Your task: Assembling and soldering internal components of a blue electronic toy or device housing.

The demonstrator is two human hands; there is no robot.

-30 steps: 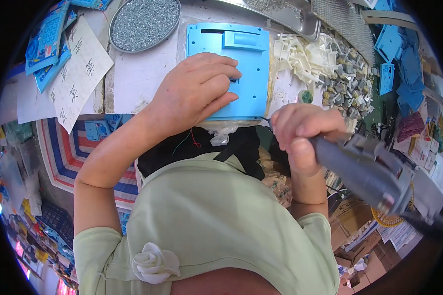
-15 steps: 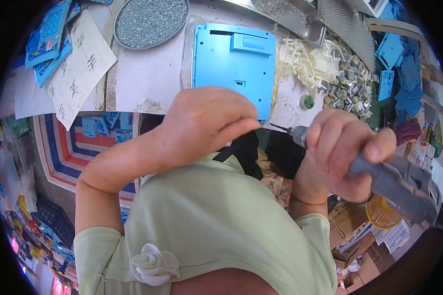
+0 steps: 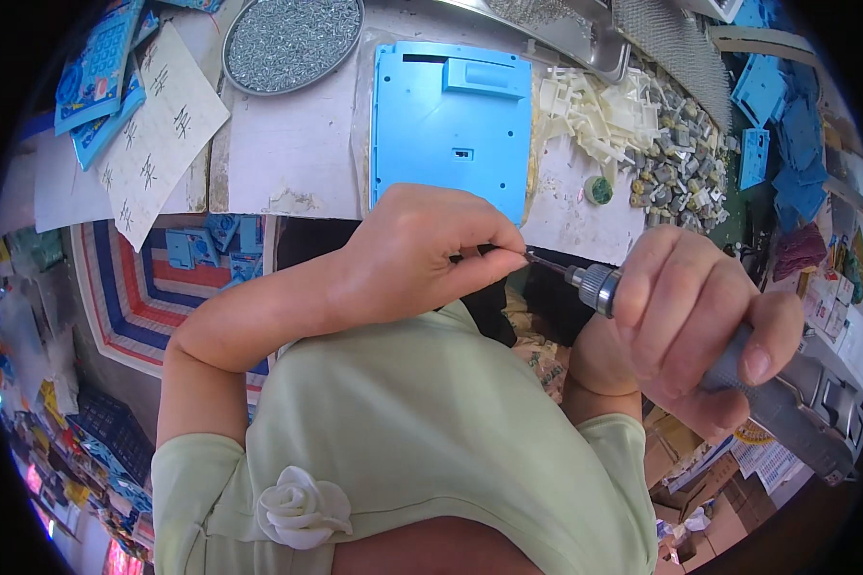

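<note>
My right hand (image 3: pixel 686 326) is wrapped round a grey electric screwdriver (image 3: pixel 599 287), whose bit points left. At the bit's tip, my left hand (image 3: pixel 441 244) is closed in a pinch of thumb and forefinger; whatever they hold is too small to make out. Both hands are raised in front of the table's near edge. Just beyond the left hand, a light blue plastic casing (image 3: pixel 451 125) lies flat on the table, with a raised block near its far edge, a small slot and several holes. Its near edge is partly hidden by that hand.
A round dish (image 3: pixel 292 43) of small metal screws stands at the far left of the casing. White plastic parts (image 3: pixel 599 105) and small grey metal pieces (image 3: pixel 686 172) lie in heaps to the right, near a green round object (image 3: pixel 598 190). Printed blue packages (image 3: pixel 96 77) and a paper sheet (image 3: pixel 168 125) lie left.
The screwdriver and my right hand have moved a little down and right. My left hand has shifted slightly right and down, and its pinch now meets the bit's tip.
</note>
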